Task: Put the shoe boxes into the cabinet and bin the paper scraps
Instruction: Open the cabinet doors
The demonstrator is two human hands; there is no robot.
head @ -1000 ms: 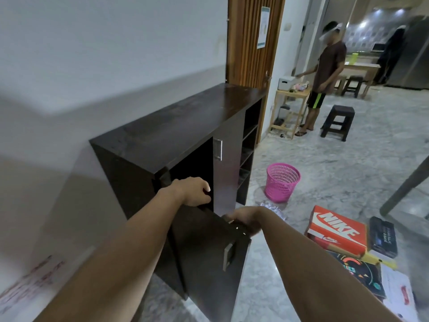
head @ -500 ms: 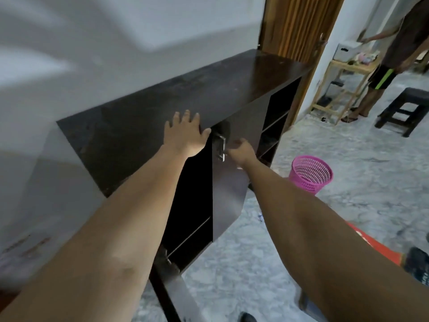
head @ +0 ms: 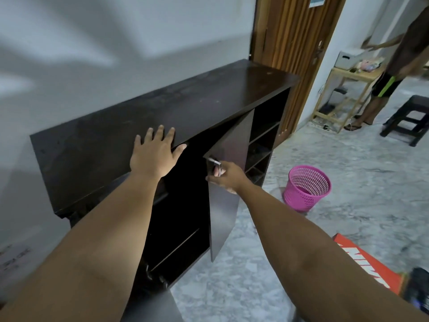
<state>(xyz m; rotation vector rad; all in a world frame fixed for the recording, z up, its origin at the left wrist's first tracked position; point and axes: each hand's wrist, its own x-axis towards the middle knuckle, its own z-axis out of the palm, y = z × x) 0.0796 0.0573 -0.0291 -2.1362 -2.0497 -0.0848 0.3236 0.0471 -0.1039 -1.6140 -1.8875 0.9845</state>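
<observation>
Since half a second earlier I had swung the right door (head: 228, 182) further out from the cabinet (head: 144, 117), and my view had pulled back a little, so more of the orange shoe box (head: 369, 263) showed at the lower right. My left hand (head: 154, 154) lay flat on the front edge of the cabinet's top, fingers straight and spread, thumb hanging over the lip above the dark opening. My right hand (head: 226, 176) was curled round the metal handle (head: 214, 162) near the door's upper free edge, gripping it. The door stood well ajar, its face turned toward me, with the dark inside of the cabinet and a shelf board (head: 176, 248) visible between my arms. Another door (head: 151, 305) hung open low down at the bottom edge of the view, blurred. To the right of the door I held, the cabinet's open shelves (head: 262, 145) ran up its end section. Beyond them on the marble floor (head: 348, 170) stood the pink mesh bin (head: 306, 190), upright, well apart from the cabinet. The orange shoe box lay on the floor by my right forearm, with something dark and blurred (head: 417, 287) just beside it; I could not tell what that was. Further off, a person (head: 394, 73) stood at a small wooden table (head: 348, 84) carrying a white box (head: 348, 58), near a dark stool (head: 411, 117) and a wooden slatted door (head: 290, 43)
</observation>
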